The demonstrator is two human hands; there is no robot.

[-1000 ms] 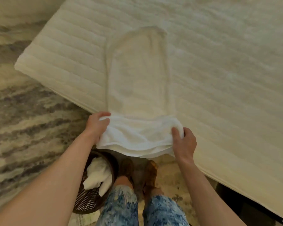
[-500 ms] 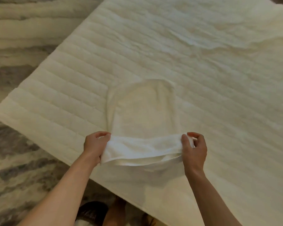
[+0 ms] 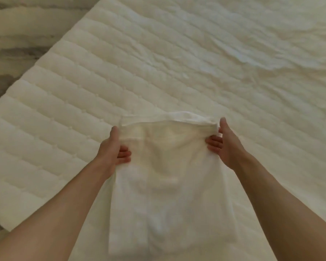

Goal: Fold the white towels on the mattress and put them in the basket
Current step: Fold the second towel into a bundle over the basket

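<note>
Half a second ago the towel (image 3: 167,185) stretched away across the mattress (image 3: 158,72) with only its near end raised in a low band. Now that end has been carried forward over the rest, and the raised edge sits further in from the mattress's near side, with cloth running back from it towards the person. I judge this fold close to done: the edge needs laying down and smoothing (a further fold may follow).

The left hand (image 3: 113,151) and right hand (image 3: 226,146) each hold a corner of that raised edge, the fingers (image 3: 123,153) curled onto the cloth and grasping it.

The basket is out of view now. A second ago it stood on the floor (image 3: 11,44) beside the mattress's near edge, with one white towel in it.
</note>
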